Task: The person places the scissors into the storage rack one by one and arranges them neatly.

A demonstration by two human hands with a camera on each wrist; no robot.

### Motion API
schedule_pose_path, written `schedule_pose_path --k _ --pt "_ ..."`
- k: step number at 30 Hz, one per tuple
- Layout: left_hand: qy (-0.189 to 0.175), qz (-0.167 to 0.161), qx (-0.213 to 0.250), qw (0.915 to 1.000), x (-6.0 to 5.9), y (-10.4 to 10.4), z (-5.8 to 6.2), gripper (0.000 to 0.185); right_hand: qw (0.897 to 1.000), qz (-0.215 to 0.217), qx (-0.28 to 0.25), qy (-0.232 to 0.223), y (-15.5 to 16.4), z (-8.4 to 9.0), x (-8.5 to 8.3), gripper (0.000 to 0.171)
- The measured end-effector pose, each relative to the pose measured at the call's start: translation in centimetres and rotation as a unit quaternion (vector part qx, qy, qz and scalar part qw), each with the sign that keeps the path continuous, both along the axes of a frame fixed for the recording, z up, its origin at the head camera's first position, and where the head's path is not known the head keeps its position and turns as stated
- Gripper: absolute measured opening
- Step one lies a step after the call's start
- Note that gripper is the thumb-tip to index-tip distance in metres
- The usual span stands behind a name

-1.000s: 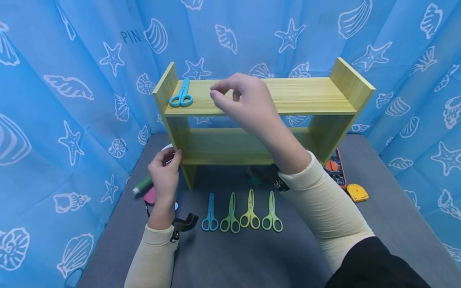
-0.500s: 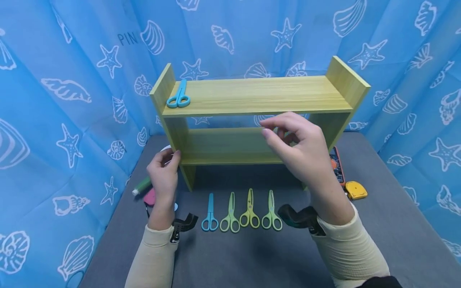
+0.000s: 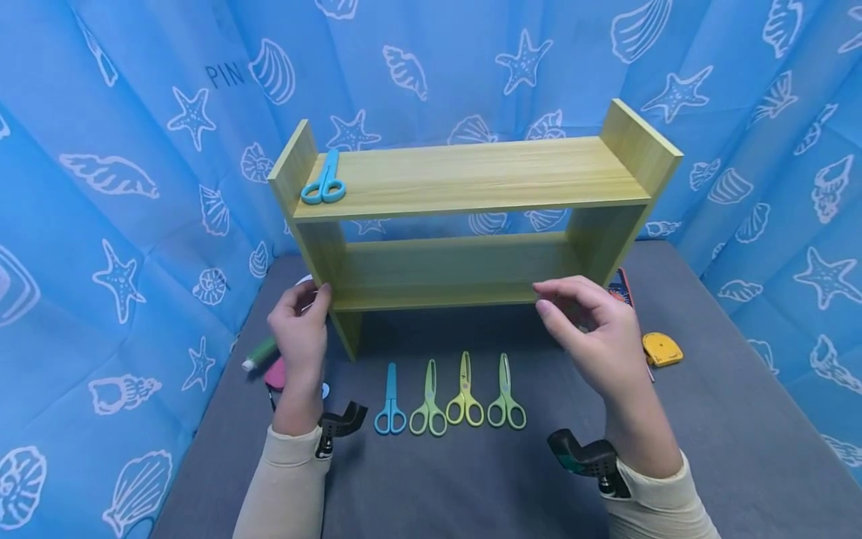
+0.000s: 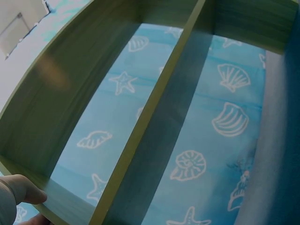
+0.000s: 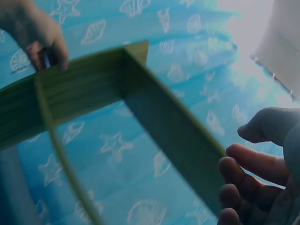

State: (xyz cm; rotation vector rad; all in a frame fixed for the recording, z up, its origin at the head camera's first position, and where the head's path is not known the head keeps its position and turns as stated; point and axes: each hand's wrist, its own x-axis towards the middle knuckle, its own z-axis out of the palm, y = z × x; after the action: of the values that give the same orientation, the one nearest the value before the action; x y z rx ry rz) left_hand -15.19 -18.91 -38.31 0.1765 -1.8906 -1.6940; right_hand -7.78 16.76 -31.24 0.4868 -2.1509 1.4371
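Observation:
My left hand [image 3: 299,329] grips the left side panel of a wooden shelf [image 3: 471,176], thumb on the near edge. In the left wrist view its thumb [image 4: 28,190] presses against that panel. My right hand [image 3: 599,337] hangs in front of the shelf's right end, fingers loosely curved with nothing between them. Blue scissors [image 3: 325,180] lie on the top board at the left end. On the table before the shelf, a row runs from blue scissors [image 3: 390,404] through green scissors [image 3: 429,404] and yellow scissors [image 3: 465,397] to light-green scissors [image 3: 505,400].
Left of the shelf lie a green cylinder [image 3: 261,352] with a white end and a pink object [image 3: 275,374], partly hidden by my left hand. At right are a multimeter [image 3: 619,287], mostly covered, and a yellow tape measure [image 3: 662,349]. A blue curtain [image 3: 431,45] hangs behind.
My right hand has drawn back from above the top board, moving down and right to the front of the shelf's right end. The left hand keeps its grip on the side panel.

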Motion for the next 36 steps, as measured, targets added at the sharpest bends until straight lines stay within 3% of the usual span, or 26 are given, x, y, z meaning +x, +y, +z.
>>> schedule_pose_path --k 5,13,18,24,29,36 --pt "-0.016 0.002 0.003 0.9999 -0.1 -0.1 -0.1 0.036 0.999 -0.003 -0.002 -0.048 1.1 -3.3 0.3 0.027" --pt "0.012 -0.002 0.001 0.9999 -0.3 0.2 -0.1 0.033 0.989 -0.031 0.056 -0.133 2.5 -9.1 1.0 0.022" --pt "0.006 0.007 0.004 0.9999 -0.1 0.1 -0.1 0.03 0.977 -0.036 0.074 -0.196 1.9 -12.5 1.4 0.019" --pt "0.002 0.003 0.007 1.0 -0.2 0.1 -0.3 0.032 0.953 -0.047 0.113 -0.275 1.4 -15.5 1.0 0.02" --pt "0.008 0.004 0.006 0.9999 -0.2 0.1 -0.3 0.032 0.938 -0.063 0.166 -0.297 0.9 -17.2 0.5 0.016" --pt "0.004 0.007 0.004 1.0 -0.2 0.0 -0.2 0.03 0.919 -0.105 0.256 -0.279 -0.2 -18.7 0.1 0.01"
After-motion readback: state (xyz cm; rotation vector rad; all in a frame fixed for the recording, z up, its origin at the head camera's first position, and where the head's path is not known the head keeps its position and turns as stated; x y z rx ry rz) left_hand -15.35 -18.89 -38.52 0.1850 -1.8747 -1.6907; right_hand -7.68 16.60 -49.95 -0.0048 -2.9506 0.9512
